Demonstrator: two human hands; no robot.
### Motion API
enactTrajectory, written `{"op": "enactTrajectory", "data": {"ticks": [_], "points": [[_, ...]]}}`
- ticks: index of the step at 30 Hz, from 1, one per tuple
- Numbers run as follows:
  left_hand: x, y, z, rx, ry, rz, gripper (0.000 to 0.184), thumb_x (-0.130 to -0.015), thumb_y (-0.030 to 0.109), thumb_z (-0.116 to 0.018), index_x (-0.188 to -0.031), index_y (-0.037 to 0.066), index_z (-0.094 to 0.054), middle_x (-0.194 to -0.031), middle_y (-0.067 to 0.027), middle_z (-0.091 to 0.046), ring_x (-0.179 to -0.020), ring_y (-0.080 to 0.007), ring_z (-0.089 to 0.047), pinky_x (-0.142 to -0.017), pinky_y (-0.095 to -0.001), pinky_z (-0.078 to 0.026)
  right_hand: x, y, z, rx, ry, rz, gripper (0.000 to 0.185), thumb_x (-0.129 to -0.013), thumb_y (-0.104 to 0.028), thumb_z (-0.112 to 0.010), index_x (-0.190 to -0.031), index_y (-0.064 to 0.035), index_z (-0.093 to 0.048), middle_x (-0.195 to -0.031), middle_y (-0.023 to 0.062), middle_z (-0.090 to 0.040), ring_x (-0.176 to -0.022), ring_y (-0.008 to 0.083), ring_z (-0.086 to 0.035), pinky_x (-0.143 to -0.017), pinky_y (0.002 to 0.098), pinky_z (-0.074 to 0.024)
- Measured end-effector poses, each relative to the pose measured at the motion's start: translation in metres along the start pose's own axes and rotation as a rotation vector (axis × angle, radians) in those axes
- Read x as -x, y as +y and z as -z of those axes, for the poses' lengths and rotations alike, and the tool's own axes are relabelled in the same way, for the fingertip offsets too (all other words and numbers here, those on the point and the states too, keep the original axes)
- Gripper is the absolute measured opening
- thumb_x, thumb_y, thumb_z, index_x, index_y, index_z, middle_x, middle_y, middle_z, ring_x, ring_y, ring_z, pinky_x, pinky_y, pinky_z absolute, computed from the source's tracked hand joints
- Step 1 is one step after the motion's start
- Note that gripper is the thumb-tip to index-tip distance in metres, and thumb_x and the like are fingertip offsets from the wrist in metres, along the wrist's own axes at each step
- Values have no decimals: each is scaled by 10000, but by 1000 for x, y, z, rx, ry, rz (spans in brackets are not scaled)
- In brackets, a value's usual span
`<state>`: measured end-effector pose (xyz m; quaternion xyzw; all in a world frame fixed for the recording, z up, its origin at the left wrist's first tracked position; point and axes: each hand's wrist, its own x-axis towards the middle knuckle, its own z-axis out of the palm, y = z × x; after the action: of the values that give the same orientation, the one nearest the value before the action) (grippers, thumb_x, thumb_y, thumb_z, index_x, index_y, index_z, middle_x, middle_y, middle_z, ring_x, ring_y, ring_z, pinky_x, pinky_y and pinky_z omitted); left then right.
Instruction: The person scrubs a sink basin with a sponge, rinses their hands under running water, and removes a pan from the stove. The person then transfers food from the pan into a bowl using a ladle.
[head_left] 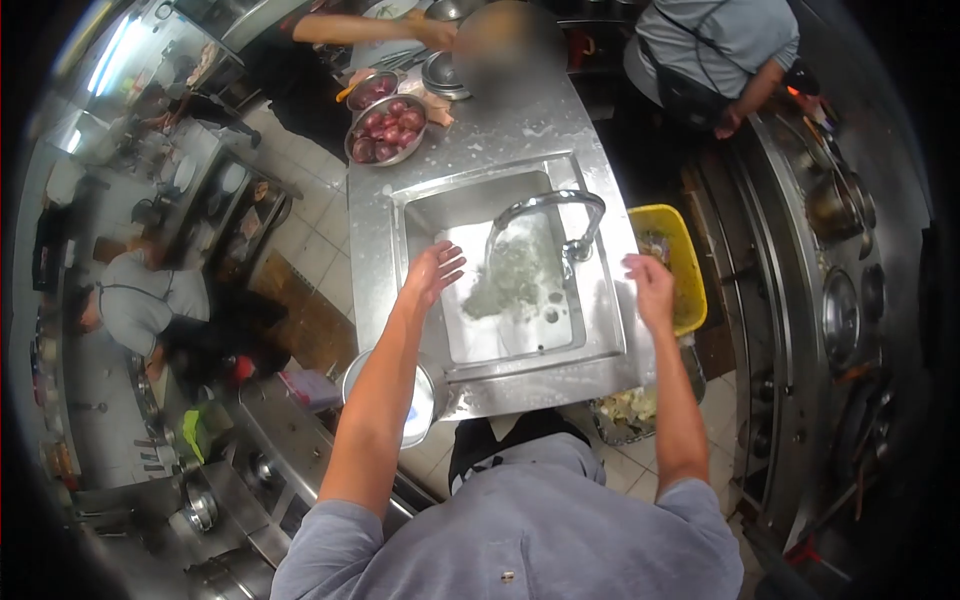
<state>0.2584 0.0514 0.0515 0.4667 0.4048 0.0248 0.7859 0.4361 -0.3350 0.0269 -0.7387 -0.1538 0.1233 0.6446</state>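
My left hand (437, 272) is over the left rim of the steel sink (425, 215), fingers stretched out and apart, holding nothing. My right hand (650, 285) hangs at the right edge of the counter, beside a yellow bin (690, 260); its fingers are loosely bent and nothing shows in them. Between the hands, a curved metal faucet (545, 200) arches over the basin. Water (515, 275) runs or foams in the sink, greyish with bright glare. Both hands are apart from the faucet.
A metal bowl of red onions (388, 132) stands behind the sink, with a smaller onion bowl (373, 90) beyond. A white bucket (420, 405) is at the counter's lower left. A tray of scraps (628, 408) lies low right. Co-workers stand left (150, 295) and right (715, 45).
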Motion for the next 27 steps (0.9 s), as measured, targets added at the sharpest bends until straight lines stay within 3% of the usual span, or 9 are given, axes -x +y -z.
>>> {"op": "enactTrajectory", "data": {"ticks": [4,6,12,16,18,22,24,25,27], "points": [[-7,-1,5,-26,75,5,516,-1008,228,-494,-1419,-66,-389,-1405,-220,-508,-1249,-338,-538,-1049,-439,-447,-77,20,10,522,-6,317,403,-953,-116,-581,-1317,56,-548,-1362,233,-558,-1284,331,-535,-1095,437,-408],[-4,-10,3,-2,78,25,483,-1002,247,-519,-1379,-42,-428,-1347,-198,-543,-1188,-315,-570,-1000,-419,-471,-129,49,-6,935,-175,522,603,-957,-180,-539,-1477,52,-341,-1578,244,-270,-1482,360,-245,-1208,489,-198],[17,-18,-3,-22,44,109,416,-997,300,-566,-1298,16,-517,-1249,-148,-573,-1134,-274,-582,-960,-397,-471,-223,33,-98,1251,-368,420,658,-1014,-326,-400,-1525,50,-224,-1624,220,-161,-1522,330,-120,-1224,523,-98],[4,-21,-14,-22,81,115,413,-1005,291,-549,-1303,7,-512,-1243,-153,-581,-1084,-265,-604,-937,-389,-490,-223,54,-157,960,-577,741,612,-1019,-346,-431,-1518,-13,-312,-1608,194,-246,-1499,314,-217,-1224,481,-141],[-7,-21,-19,-27,102,112,401,-1010,274,-534,-1303,1,-512,-1238,-159,-587,-1053,-250,-610,-924,-380,-497,-217,61,-191,538,-1058,374,507,-995,-297,-511,-1440,-56,-483,-1518,217,-408,-1428,333,-356,-1191,467,-244],[-18,-27,-21,-18,67,110,397,-1013,271,-527,-1295,-8,-526,-1243,-159,-579,-1055,-250,-606,-923,-386,-499,-225,24,-184,144,-912,163,359,-943,-212,-589,-1261,-58,-651,-1336,204,-595,-1272,334,-531,-1087,459,-393],[-20,-24,-18,-30,66,108,397,-1012,270,-526,-1294,-10,-527,-1246,-157,-576,-1059,-250,-602,-918,-388,-501,-252,24,-162,590,-427,226,272,-901,-154,-602,-1129,-47,-703,-1201,187,-668,-1126,329,-623,-975,443,-478],[-24,-23,-17,14,58,106,398,-1010,264,-527,-1296,-13,-526,-1248,-155,-576,-1068,-250,-597,-914,-392,-503,-259,41,-169,587,-421,221,272,-901,-154,-602,-1129,-47,-703,-1201,187,-668,-1126,329,-623,-975,443,-478],[-28,-30,-24,51,48,100,400,-1004,254,-533,-1303,-13,-522,-1251,-151,-575,-1085,-248,-587,-917,-399,-502,-253,84,-171,410,-404,657,250,-883,-128,-585,-1083,-29,-697,-1150,223,-671,-1050,337,-657,-954,445,-493]]}}
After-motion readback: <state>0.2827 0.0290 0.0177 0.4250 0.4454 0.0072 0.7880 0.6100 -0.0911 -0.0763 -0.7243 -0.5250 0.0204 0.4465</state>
